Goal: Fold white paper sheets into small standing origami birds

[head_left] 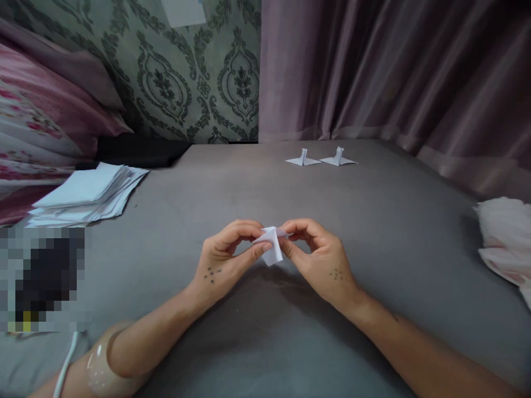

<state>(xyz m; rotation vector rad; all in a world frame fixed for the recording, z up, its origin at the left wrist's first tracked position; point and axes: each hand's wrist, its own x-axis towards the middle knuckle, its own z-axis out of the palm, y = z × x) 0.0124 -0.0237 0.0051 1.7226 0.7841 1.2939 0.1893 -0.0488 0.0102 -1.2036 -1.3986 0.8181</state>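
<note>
Between my hands, above the grey surface, is a small piece of folded white paper (272, 251) with a pointed flap hanging down and narrow folds to either side. My left hand (230, 249) pinches its left side, the thumb lying across the front and the fingers behind. On the other side, my right hand (317, 254) grips the right fold between thumb and fingertips. Part of the paper is covered by my fingers. Farther back stand two folded white paper figures, the left one (303, 159) and the right one (339, 157), each with flat points and an upright middle.
A stack of white paper sheets (89, 190) lies at the left, beside a dark flat item (141, 152). Pale crumpled cloth (504, 232) sits at the right edge. Curtains (332, 66) and a patterned wall (199, 72) border the grey surface (232, 182). A blurred-out patch covers the lower left.
</note>
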